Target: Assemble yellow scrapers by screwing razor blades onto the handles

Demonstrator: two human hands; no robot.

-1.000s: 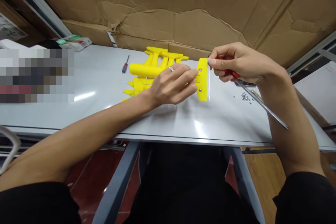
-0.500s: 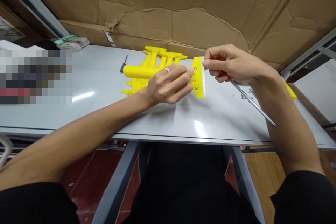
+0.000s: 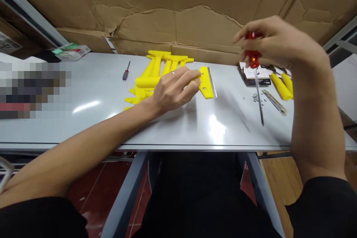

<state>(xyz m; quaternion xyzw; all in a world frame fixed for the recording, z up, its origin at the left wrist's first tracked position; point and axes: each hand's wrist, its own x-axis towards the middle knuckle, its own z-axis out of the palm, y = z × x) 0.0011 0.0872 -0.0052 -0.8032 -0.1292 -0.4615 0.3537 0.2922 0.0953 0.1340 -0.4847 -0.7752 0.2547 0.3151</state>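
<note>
My left hand (image 3: 177, 89) is closed around the neck of a yellow scraper (image 3: 205, 83), whose head points right with a thin metal blade along its edge. A screw shows in the head. My right hand (image 3: 275, 42) grips a screwdriver (image 3: 253, 59) by its red handle, held above the table with the shaft pointing down. Beneath that shaft lies a scatter of small screws (image 3: 255, 97). Several more yellow scrapers (image 3: 158, 61) lie in a pile behind and beside my left hand, partly hidden by it.
A second screwdriver (image 3: 126, 74) with a dark handle lies left of the pile. At the right are a small box (image 3: 255, 76), a narrow clear packet (image 3: 275, 102) and yellow handles (image 3: 281, 86). Cardboard (image 3: 206, 26) stands along the back of the white table (image 3: 167, 130).
My right hand has moved right and up, away from the scraper's blade edge, and the screwdriver has swung to point down. The scraper in my left hand has lowered slightly and tilted.
</note>
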